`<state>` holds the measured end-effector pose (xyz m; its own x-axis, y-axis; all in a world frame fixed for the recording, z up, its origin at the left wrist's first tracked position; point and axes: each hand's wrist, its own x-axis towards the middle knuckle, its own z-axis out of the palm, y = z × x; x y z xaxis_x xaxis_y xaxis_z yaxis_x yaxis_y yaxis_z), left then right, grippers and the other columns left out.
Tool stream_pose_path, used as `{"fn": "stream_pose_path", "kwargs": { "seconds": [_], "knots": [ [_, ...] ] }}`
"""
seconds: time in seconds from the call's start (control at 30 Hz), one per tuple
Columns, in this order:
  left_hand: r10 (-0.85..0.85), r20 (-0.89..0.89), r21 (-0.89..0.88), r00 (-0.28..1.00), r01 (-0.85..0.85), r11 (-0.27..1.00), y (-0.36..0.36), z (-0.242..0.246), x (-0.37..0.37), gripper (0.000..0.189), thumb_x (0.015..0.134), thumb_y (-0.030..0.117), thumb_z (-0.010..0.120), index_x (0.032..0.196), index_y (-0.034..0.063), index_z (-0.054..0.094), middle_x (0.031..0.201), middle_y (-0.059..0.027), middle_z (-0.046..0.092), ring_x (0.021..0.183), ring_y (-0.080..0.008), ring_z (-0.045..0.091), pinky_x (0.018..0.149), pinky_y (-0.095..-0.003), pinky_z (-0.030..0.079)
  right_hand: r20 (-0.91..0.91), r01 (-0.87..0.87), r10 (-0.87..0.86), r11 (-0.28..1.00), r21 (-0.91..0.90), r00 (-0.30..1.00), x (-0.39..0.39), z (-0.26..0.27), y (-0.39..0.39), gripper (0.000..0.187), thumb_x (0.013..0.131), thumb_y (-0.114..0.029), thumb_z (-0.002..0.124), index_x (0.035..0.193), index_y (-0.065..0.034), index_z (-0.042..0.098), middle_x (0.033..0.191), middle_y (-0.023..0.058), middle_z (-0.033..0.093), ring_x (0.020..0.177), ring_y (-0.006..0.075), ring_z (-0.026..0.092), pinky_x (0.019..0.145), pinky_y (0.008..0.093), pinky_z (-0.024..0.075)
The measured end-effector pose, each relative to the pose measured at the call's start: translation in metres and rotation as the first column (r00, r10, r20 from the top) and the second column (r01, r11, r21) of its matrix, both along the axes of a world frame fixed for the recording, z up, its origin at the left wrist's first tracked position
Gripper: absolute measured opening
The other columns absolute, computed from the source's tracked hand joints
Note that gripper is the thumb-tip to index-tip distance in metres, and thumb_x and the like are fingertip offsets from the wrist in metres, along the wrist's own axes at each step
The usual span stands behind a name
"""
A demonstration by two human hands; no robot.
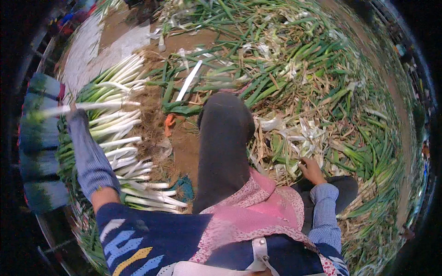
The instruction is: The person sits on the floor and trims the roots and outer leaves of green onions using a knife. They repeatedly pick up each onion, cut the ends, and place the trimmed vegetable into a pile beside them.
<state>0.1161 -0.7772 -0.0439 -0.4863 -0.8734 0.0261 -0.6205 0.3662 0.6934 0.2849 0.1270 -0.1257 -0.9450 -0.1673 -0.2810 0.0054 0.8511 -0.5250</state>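
Observation:
At the left, my left hand [73, 108] is closed around a long green onion [100, 105], its white shank pointing right and its leafy end blurred at the left. Beneath it lies a long row of cleaned green onions [119, 127], white root ends to the right and green tops to the left. Low on the right, my right hand [311, 170] hovers near my leg with thumb and fingers apart, over peeled skins and leaf scraps [304, 136]; nothing is seen held in it. Ahead of my knee, a flat white strip [189, 81] lies across green leaves.
A wide heap of green onion leaves and dry husks [276, 86] spreads ahead and to the right. An orange scrap [169, 125] and a teal net piece [184, 188] lie on bare soil. Pale sheeting [81, 51] is at upper left. Several blue-green bundles or crates [41, 138] stand far left.

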Motion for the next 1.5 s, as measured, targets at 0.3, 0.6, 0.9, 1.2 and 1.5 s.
{"fn": "stream_pose_path", "kwargs": {
  "seconds": [0.3,0.6,0.9,1.2,1.5],
  "knots": [
    [-0.196,-0.513,0.608,0.835,0.515,0.604,0.284,-0.027,-0.049,0.049,0.084,0.011,0.060,0.128,0.0032,0.041,0.106,-0.0145,0.060,0.092,-0.0262,0.062,0.069,-0.0383,0.053,-0.096,0.036,-0.032,0.999,0.041,0.995,-0.056,0.018,-0.009,0.026,0.084,-0.020,0.057,0.098,0.0009,0.061,0.087,0.0219,0.063,0.079,0.0381,0.060,0.072,0.0424,0.0469],
    [-0.506,-0.776,0.373,0.377,0.921,0.114,0.569,0.096,-0.064,0.040,0.082,0.004,0.058,0.118,-0.0018,0.043,0.102,-0.0147,0.060,0.086,-0.0219,0.061,0.072,-0.0338,0.053,-0.046,0.224,-0.236,0.957,-0.183,0.971,-0.155,-0.059,-0.030,0.023,0.083,-0.017,0.056,0.097,0.0002,0.063,0.086,0.0175,0.065,0.076,0.0306,0.063,0.071,0.0389,0.0486],
    [-0.607,-0.661,0.516,0.441,0.855,0.058,0.583,0.071,-0.081,0.038,0.085,0.005,0.054,0.120,-0.0037,0.042,0.100,-0.0160,0.059,0.078,-0.0196,0.059,0.069,-0.0300,0.050,0.287,0.432,-0.330,0.773,-0.464,0.899,-0.255,-0.197,-0.098,0.038,0.084,-0.017,0.056,0.115,0.0056,0.052,0.115,0.0218,0.056,0.105,0.0303,0.055,0.091,0.0379,0.0429],
    [-0.615,-0.613,0.600,0.497,0.798,0.047,0.593,0.073,-0.093,0.039,0.084,0.005,0.055,0.120,-0.0036,0.041,0.099,-0.0139,0.058,0.077,-0.0155,0.057,0.069,-0.0266,0.047,0.869,0.881,-0.224,-0.072,-0.467,0.442,-0.297,-0.203,-0.126,0.049,0.085,-0.015,0.059,0.127,0.0031,0.042,0.129,0.0184,0.037,0.122,0.0360,0.034,0.094,0.0568,0.0398],
    [-0.669,-0.625,0.572,0.404,0.819,-0.040,0.601,0.071,-0.096,0.031,0.085,0.009,0.057,0.113,-0.0010,0.048,0.095,-0.0125,0.061,0.076,-0.0151,0.058,0.065,-0.0276,0.049,0.725,0.656,-0.090,-0.360,-0.663,0.683,-0.280,-0.127,-0.080,0.048,0.087,-0.007,0.053,0.133,-0.0012,0.040,0.137,0.0168,0.037,0.124,0.0241,0.040,0.090,0.0296,0.0437]
  ]
}}
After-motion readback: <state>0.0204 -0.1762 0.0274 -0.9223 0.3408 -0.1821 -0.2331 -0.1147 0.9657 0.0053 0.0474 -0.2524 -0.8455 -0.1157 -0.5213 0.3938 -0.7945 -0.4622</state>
